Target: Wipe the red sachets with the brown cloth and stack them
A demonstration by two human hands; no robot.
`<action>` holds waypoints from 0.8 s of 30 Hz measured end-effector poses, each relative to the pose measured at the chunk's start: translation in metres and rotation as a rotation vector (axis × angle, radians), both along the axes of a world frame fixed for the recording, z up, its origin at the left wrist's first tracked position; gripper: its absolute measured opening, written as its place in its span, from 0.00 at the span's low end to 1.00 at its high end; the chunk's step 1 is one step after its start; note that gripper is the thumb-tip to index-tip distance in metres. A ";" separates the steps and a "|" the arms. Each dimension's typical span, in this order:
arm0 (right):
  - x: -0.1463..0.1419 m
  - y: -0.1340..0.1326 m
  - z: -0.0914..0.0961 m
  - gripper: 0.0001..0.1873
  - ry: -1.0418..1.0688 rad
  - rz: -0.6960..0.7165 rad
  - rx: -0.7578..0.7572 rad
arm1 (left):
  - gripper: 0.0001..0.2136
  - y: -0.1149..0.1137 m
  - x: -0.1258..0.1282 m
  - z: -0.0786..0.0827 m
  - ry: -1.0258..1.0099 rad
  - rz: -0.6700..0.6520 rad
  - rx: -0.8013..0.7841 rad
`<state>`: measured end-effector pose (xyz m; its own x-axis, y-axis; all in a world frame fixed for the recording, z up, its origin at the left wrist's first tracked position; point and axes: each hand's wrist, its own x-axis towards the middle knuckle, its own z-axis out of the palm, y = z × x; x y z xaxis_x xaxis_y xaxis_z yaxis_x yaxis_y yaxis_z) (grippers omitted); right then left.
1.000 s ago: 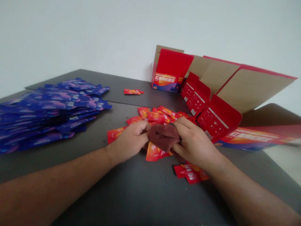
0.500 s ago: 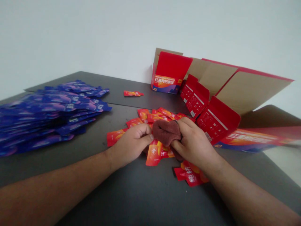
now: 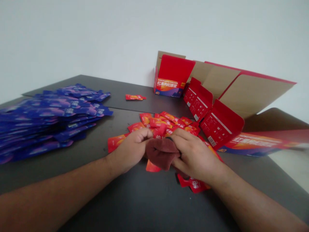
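My left hand (image 3: 131,149) pinches a red-orange sachet (image 3: 152,166) whose lower end pokes out below a dark red cloth (image 3: 161,153). My right hand (image 3: 193,154) is closed on that cloth, which is wrapped over the sachet between both hands. Behind my hands lies a loose heap of red sachets (image 3: 169,120) on the dark table (image 3: 145,206). One more red sachet (image 3: 193,184) lies under my right wrist.
A large pile of blue sachets (image 3: 48,116) covers the table's left side. A single red sachet (image 3: 135,97) lies far back. Open red cartons (image 3: 172,75) and unfolded carton flats (image 3: 243,93) stand at the back right, by the white wall.
The cloth has slid down toward me over the sachet, covering most of it. Both hands stayed together over the heap and shifted slightly nearer.
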<state>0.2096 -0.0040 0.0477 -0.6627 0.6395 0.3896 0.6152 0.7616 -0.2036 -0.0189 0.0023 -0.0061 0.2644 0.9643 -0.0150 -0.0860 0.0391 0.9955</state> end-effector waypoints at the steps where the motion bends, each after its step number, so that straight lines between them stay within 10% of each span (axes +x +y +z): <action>1: 0.000 0.001 0.000 0.09 0.013 -0.039 0.019 | 0.10 0.000 0.000 0.001 -0.013 -0.007 -0.025; 5: 0.002 0.006 -0.001 0.11 0.070 -0.201 0.064 | 0.10 -0.001 0.000 0.001 -0.045 -0.014 -0.073; 10: 0.001 0.001 -0.001 0.11 -0.025 0.022 -0.053 | 0.10 0.001 -0.001 -0.002 -0.018 0.028 0.033; 15: 0.002 0.005 -0.002 0.11 0.077 -0.207 0.052 | 0.09 0.001 0.000 -0.002 -0.039 0.021 -0.029; 21: 0.001 0.001 -0.002 0.10 -0.028 0.025 -0.069 | 0.11 0.001 0.000 -0.001 -0.043 0.041 0.013; 24: 0.001 0.002 -0.003 0.10 0.032 -0.098 0.003 | 0.10 0.001 0.001 -0.001 -0.076 0.027 -0.036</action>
<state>0.2107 -0.0018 0.0448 -0.5837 0.6998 0.4118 0.6803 0.6984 -0.2224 -0.0179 0.0034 -0.0067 0.2400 0.9703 -0.0310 -0.1626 0.0717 0.9841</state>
